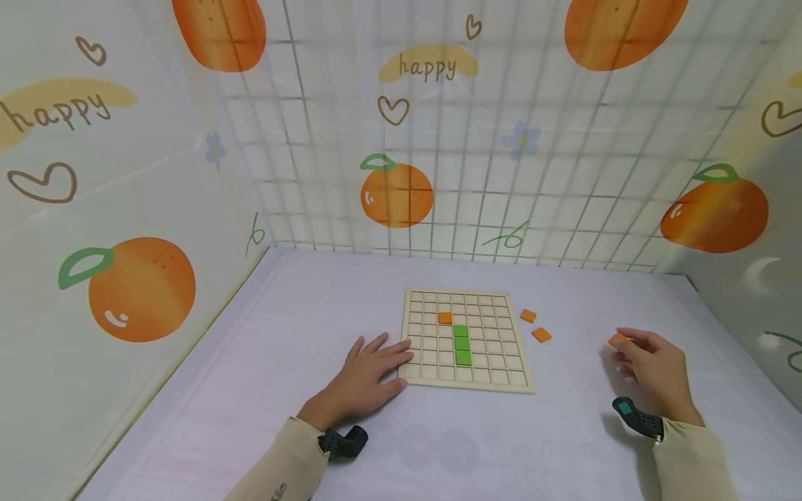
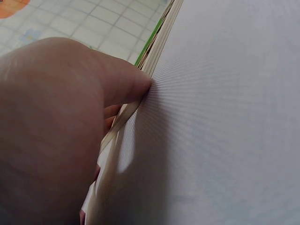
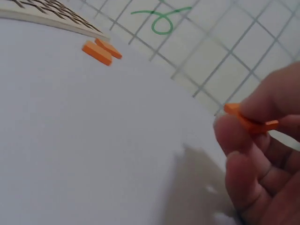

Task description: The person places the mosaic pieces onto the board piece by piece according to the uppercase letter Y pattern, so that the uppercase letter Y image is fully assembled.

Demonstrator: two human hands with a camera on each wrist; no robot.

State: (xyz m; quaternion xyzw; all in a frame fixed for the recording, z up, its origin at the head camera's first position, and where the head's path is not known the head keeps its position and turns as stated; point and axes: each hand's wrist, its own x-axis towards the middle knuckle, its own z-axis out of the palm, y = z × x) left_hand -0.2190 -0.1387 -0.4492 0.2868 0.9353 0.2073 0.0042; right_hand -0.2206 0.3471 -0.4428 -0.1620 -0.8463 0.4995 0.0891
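A pale wooden grid board [image 1: 432, 376] lies on the table, with one orange tile [image 1: 445, 318] and a column of green tiles [image 1: 461, 343] in its cells. My left hand [image 1: 370, 376] rests spread at the board's left edge, fingertips touching it; in the left wrist view the thumb [image 2: 126, 82] lies against the board's side [image 2: 161, 37]. Off to the right of the board, my right hand [image 1: 654, 369] pinches orange material [image 1: 619, 339] between thumb and fingers. The right wrist view shows orange pieces [image 3: 251, 124] there, partly hidden, so their number is unclear.
Two loose orange tiles [image 1: 528, 316] [image 1: 541, 335] lie just right of the board, between it and my right hand. A printed curtain [image 1: 401, 132] over a wire grid stands behind the table, and similar sheets close both sides. Dark bands circle both wrists.
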